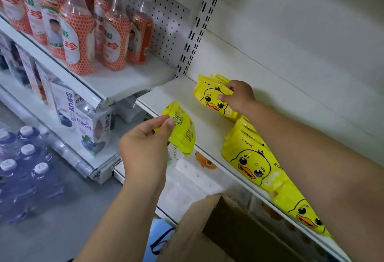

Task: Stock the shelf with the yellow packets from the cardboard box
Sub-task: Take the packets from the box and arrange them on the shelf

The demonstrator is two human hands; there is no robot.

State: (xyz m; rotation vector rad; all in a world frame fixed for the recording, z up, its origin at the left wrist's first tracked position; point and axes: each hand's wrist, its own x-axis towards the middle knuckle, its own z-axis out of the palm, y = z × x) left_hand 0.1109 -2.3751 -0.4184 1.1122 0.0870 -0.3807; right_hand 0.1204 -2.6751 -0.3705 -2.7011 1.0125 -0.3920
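**Stack may topple**

Right hand (239, 97) pinches the upright stack (209, 97) on the shelf (176, 93); left hand (145, 147) grips a packet (182, 130) at the shelf's front edge; wedging it in roughly could tip the stack.

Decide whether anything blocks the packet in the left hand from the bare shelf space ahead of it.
Nothing visible does. The left hand holds the packet at the front edge of the shelf; bare shelf lies between it and the stack the right hand grips.

Plain white wall (301, 22), grey floor (79, 220), white pegboard panel (166, 24), dim indoor light
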